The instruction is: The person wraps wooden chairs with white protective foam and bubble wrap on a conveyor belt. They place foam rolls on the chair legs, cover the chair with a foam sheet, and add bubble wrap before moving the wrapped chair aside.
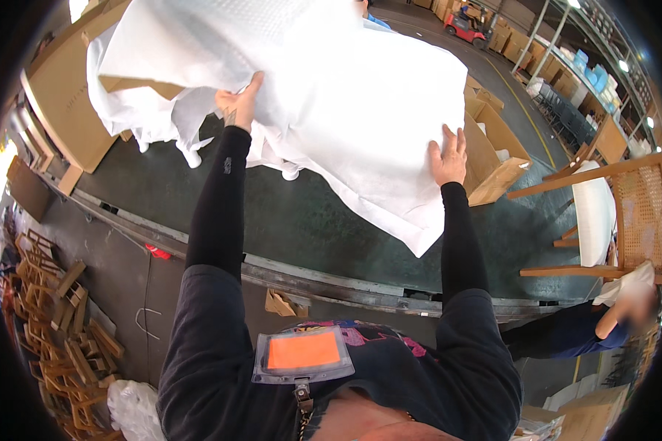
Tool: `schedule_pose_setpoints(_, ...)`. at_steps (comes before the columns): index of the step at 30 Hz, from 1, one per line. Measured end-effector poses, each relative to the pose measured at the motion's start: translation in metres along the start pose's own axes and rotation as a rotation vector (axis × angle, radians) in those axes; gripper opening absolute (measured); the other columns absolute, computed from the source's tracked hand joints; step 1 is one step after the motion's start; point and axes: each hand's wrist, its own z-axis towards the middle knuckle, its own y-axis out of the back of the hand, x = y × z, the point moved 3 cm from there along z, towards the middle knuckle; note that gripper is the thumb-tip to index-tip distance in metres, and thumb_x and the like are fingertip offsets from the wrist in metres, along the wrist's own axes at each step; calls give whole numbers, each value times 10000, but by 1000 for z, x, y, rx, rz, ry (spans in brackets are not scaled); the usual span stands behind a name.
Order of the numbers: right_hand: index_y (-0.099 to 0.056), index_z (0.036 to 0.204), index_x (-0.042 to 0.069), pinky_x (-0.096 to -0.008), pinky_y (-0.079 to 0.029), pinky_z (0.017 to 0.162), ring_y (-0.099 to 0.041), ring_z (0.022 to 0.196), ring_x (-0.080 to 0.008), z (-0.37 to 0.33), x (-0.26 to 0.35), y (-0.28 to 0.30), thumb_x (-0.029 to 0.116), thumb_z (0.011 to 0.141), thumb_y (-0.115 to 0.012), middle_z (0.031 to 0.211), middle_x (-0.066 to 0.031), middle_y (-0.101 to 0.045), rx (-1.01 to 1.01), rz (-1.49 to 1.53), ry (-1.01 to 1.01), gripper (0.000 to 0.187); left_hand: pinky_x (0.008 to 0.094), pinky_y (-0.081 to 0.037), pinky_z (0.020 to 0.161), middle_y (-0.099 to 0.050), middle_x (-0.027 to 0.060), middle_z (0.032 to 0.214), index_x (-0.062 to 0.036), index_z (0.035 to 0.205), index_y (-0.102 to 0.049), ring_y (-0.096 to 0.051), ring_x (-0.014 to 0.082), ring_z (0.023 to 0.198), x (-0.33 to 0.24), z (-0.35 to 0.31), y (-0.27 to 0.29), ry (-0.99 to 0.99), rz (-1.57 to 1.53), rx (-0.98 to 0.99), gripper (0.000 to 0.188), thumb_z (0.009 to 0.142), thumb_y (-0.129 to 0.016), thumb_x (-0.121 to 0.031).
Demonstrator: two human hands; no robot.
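A large white wrapping sheet (375, 103) spreads in front of me over something it mostly hides; several white-wrapped ends poke out beneath its near left edge. My left hand (237, 106) is closed on a fold of this sheet, thumb pointing up. Against the sheet's right edge lies my right hand (449, 156), its fingers apart and touching the white material. Below the sheet runs a dark green work surface (331, 246). Just right of my right hand stands an open cardboard box (493, 165) with white pieces inside.
A big cardboard carton (70, 121) stands at the left. On the right is a wooden chair (636, 213) with woven cane, and a person (592, 323) beside it. Wooden frames (73, 338) pile up on the floor at lower left. A red forklift (465, 28) is far back.
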Motion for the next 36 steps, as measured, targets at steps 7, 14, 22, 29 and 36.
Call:
schedule_pose_setpoints(7, -454, 1427, 261, -522, -387, 1062, -412, 1329, -460, 8, -3, -8, 442, 891, -572, 1558, -175, -295, -1, -29, 15, 578, 294, -530, 797, -726, 103, 966, 28, 995, -686, -687, 173, 870, -4, 4, -12, -39, -144, 156, 315, 743, -839, -87)
schedule_pose_setpoints(14, -456, 1428, 263, -502, -382, 1071, -402, 1351, -425, 8, -2, -15, 455, 906, -556, 1561, -154, -288, 26, -31, -5, 565, 279, -519, 779, -730, 69, 950, 0, 1000, -703, -678, 147, 837, 7, 8, -14, -86, -158, 159, 300, 755, -835, -111)
schedule_pose_setpoints(22, -447, 1444, 227, -503, -344, 1098, -311, 1424, -384, 13, -3, -15, 489, 933, -517, 1552, -214, -274, 28, -57, 47, 579, 307, -540, 806, -732, 108, 986, 12, 1035, -676, -698, 187, 892, 21, 19, -18, -181, -60, 128, 395, 736, -846, -184)
schedule_pose_setpoints(29, -492, 1355, 33, -460, -399, 1031, -441, 1302, -324, -80, 89, -21, 176, 895, -676, 1405, -219, -449, 83, 293, 422, 515, 371, -525, 712, -667, 184, 864, 91, 924, -583, -651, 285, 835, 35, 27, -6, -39, 341, -30, 590, 702, -866, -377)
schedule_pose_setpoints(36, -315, 1484, 47, -569, -301, 1122, -405, 1363, -350, -145, 102, -134, 615, 875, -624, 1462, -225, -420, 459, 1812, -1136, 888, 393, -514, 834, -622, 218, 1098, 84, 1066, -571, -623, 285, 999, 41, 37, -11, -219, 127, -12, 626, 688, -864, -320)
